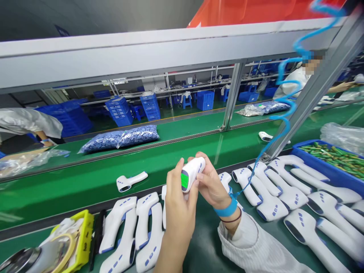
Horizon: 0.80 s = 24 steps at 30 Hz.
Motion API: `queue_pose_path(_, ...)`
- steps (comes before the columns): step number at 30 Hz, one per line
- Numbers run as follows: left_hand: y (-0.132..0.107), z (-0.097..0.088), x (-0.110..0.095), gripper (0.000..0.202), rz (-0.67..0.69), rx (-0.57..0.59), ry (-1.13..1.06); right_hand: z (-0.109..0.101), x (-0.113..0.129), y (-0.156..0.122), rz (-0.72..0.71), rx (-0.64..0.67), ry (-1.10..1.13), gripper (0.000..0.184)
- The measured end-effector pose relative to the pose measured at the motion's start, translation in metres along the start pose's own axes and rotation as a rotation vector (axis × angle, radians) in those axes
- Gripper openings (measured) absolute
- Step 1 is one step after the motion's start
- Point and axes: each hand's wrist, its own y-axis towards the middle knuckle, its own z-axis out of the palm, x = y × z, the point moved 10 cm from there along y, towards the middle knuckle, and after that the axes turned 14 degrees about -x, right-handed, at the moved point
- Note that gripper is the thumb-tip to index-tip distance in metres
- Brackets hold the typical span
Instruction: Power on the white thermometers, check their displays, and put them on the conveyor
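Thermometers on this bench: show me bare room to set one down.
Bare green belt runs between the lone infrared thermometer and the one near the post, with the post beyond the left hand and right hand. Crowded: the thermometer rows beside both hands, up to the blue crate.

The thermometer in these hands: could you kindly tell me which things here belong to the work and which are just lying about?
Part of the work: left hand, right hand, white infrared thermometer, blue wrist strap, coiled blue cord.
Lying about: bag of blue parts, yellow box.
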Motion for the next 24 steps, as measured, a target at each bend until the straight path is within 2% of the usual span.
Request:
queue_pose_path(4, 0.001, 0.004, 0.006, 0.05, -0.04, 0.076, -0.021, -0.003, 0.001, 0.0, -0.009, -0.025, -0.023, 0.047)
queue_pose_path(8, 0.002, -0.001, 0.009, 0.047, -0.059, 0.024, -0.052, 0.001, -0.002, 0.001, 0.005, -0.004, -0.005, 0.041)
queue_pose_path(12, -0.002, 0.0, 0.012, 0.045, -0.099, 0.008, -0.073, 0.008, 0.002, -0.004, -0.073, 0.016, -0.069, 0.033)
queue_pose_path(16, 0.004, -0.002, 0.025, 0.046, -0.235, -0.051, -0.222, 0.013, 0.008, -0.015, -0.193, 0.0, -0.307, 0.048)
queue_pose_path(18, 0.009, -0.001, 0.043, 0.049, -0.416, -0.083, -0.456, 0.018, 0.019, -0.024, -0.359, 0.007, -0.522, 0.054)
queue_pose_path(19, 0.011, 0.001, 0.055, 0.049, -0.552, -0.104, -0.6, 0.025, 0.023, -0.03, -0.452, 0.046, -0.627, 0.052)
queue_pose_path(21, 0.005, 0.009, 0.084, 0.042, -0.906, -0.157, -0.867, 0.044, 0.02, -0.043, -0.574, 0.217, -0.757, 0.035)
queue_pose_path(23, -0.008, 0.016, 0.103, 0.029, -1.258, -0.214, -1.06, 0.062, 0.004, -0.055, -0.557, 0.435, -0.77, 0.025)
queue_pose_path(24, -0.013, 0.019, 0.108, 0.025, -1.391, -0.23, -1.133, 0.067, -0.003, -0.059, -0.523, 0.499, -0.751, 0.024)
